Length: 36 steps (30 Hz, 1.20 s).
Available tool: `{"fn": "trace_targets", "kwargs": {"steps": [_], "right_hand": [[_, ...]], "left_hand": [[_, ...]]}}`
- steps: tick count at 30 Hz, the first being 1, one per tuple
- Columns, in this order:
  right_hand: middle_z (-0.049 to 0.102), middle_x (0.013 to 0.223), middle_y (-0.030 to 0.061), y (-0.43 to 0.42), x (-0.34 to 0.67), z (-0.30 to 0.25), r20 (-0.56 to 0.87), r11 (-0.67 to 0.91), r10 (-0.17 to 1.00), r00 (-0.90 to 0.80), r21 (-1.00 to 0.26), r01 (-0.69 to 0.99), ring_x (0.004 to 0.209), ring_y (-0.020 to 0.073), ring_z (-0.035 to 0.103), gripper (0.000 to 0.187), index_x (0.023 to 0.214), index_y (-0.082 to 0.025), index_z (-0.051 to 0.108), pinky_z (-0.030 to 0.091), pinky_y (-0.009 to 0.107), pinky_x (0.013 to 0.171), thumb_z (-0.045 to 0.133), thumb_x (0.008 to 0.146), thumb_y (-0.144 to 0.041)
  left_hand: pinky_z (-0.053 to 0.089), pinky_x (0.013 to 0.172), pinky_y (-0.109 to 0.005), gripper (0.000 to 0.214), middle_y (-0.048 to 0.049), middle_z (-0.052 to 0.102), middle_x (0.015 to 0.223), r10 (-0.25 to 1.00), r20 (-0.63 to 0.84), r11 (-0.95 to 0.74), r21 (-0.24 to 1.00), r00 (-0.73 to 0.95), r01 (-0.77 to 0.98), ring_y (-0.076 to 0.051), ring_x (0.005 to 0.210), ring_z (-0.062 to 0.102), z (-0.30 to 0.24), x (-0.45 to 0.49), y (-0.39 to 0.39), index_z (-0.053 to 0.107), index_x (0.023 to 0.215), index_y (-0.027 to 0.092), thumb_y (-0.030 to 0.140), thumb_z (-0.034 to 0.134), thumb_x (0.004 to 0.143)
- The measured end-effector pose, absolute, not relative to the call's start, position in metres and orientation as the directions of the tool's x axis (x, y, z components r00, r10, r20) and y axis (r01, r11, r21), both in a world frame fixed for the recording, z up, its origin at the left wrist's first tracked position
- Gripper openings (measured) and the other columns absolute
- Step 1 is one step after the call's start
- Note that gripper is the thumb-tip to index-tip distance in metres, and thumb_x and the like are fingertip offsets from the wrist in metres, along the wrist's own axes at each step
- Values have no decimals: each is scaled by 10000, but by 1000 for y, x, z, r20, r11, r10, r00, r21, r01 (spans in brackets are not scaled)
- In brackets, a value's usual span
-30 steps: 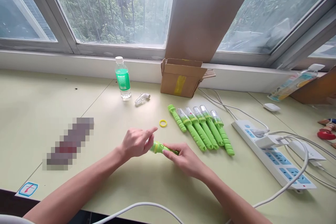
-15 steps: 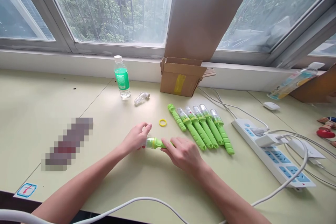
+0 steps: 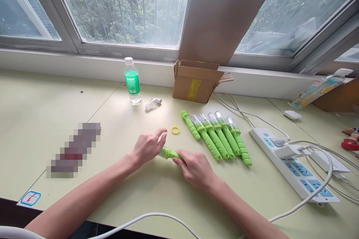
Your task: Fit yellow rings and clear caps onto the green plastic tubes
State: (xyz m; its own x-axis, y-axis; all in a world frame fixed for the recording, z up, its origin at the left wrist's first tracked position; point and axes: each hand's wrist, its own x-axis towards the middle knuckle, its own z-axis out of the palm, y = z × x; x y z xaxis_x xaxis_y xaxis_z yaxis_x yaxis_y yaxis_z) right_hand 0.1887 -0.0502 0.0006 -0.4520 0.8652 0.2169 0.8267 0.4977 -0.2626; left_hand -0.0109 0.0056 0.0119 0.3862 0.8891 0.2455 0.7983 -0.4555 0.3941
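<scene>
My right hand [image 3: 196, 168] is closed round the handle of a green light stick [image 3: 169, 153], which lies roughly sideways just above the table. At its other end my left hand [image 3: 147, 147] covers most of the clear cap, with thumb and forefinger raised and apart. The other left fingers are mostly hidden behind the hand and seem curled round the cap. Just beyond my hands lies a yellow ring [image 3: 175, 130]. Several green light sticks with clear caps [image 3: 209, 138] lie in a row to the right. At that row's left end is a green handle [image 3: 190, 125] without a clear cap.
Clear plastic caps [image 3: 153, 104] lie beside a water bottle [image 3: 132, 82] at the back. An open cardboard box [image 3: 196, 86] stands against the sill. To the right is a power strip [image 3: 294, 168] with plugs and cables. A white cable [image 3: 151, 214] crosses the table's front edge.
My left hand has rolled on the capped end, and its thumb and forefinger reach further out. The light stick tilts slightly more, its handle end lower. My right hand keeps its hold.
</scene>
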Motion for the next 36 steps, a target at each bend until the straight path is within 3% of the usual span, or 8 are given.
{"fn": "trace_targets", "kwargs": {"steps": [9,15,19,21,25,28,32,36], "right_hand": [[474,527,-41,-50,190,11,113,421,900,-420,-468,777,466,114,362,332,693,-210,487,230,248,510,383,960,-377],[451,518,-53,-52,188,16,77,397,901,-427,-543,740,463,100,334,349,687,-205,495,241,233,507,382,965,-382],[545,586,-28,-51,187,9,125,411,907,-403,-478,776,499,109,407,293,763,-195,561,262,236,519,417,954,-364],[613,662,5,-48,189,4,193,437,899,-393,-405,803,548,127,482,268,835,-183,605,280,245,536,430,950,-352],[690,812,54,-41,199,-4,313,479,866,-389,-302,824,648,165,598,285,1012,-170,642,339,256,555,432,958,-354],[702,946,91,-36,209,-5,435,406,861,-264,-273,872,730,192,642,326,1161,-148,600,407,266,579,418,968,-337],[679,1034,157,-28,220,-8,551,265,829,-96,-236,935,835,245,655,388,1255,-87,529,493,321,657,386,979,-318],[666,1026,193,-21,220,-14,573,278,810,-125,-189,942,965,296,634,398,1192,-54,540,524,408,799,357,986,-341]], "left_hand": [[278,449,-225,371,-16,640,538,697,477,-675,186,535,714,-115,430,525,11,-16,7,639,1121,179,255,333,925],[307,436,-236,290,12,596,493,400,688,-806,-51,606,590,-107,403,502,9,-22,13,632,1058,164,182,419,862],[293,410,-241,266,45,550,470,207,806,-813,-173,555,556,-113,374,464,9,-19,16,551,1091,146,163,450,845],[339,424,-230,286,37,591,525,242,814,-814,-125,527,567,-115,402,502,7,-17,16,502,1141,149,172,470,858],[499,574,-238,379,-59,700,827,456,805,-777,152,379,611,-144,647,661,-2,-17,21,395,1254,154,254,488,900],[540,655,-282,436,-119,673,1039,567,774,-709,285,280,645,-178,817,683,-8,-20,27,330,1299,157,281,479,910],[545,674,-303,429,-122,640,1110,644,694,-663,298,321,687,-203,909,667,-11,-18,29,336,1288,178,297,497,908],[543,724,-339,393,-123,602,1170,679,575,-676,247,457,694,-242,1033,618,-10,-9,24,365,1279,191,304,469,917]]}}
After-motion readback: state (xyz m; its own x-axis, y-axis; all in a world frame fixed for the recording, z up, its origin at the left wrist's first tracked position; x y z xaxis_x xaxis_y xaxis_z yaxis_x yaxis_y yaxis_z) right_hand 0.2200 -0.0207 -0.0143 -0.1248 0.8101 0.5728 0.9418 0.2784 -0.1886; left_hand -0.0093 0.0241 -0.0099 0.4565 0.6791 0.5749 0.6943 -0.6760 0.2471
